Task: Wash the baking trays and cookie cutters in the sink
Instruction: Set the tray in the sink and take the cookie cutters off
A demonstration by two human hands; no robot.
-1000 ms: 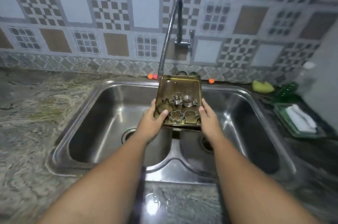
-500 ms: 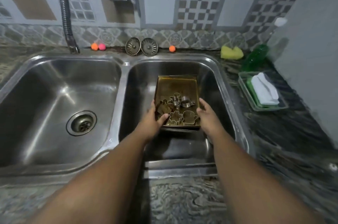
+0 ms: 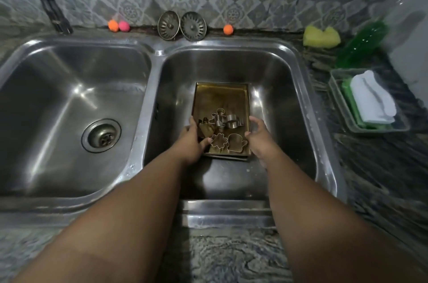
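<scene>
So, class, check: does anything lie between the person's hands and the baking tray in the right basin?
Nothing visible does. The left hand grips the baking tray at its left rim; the right hand is at the right rim, its grip unclear.
</scene>
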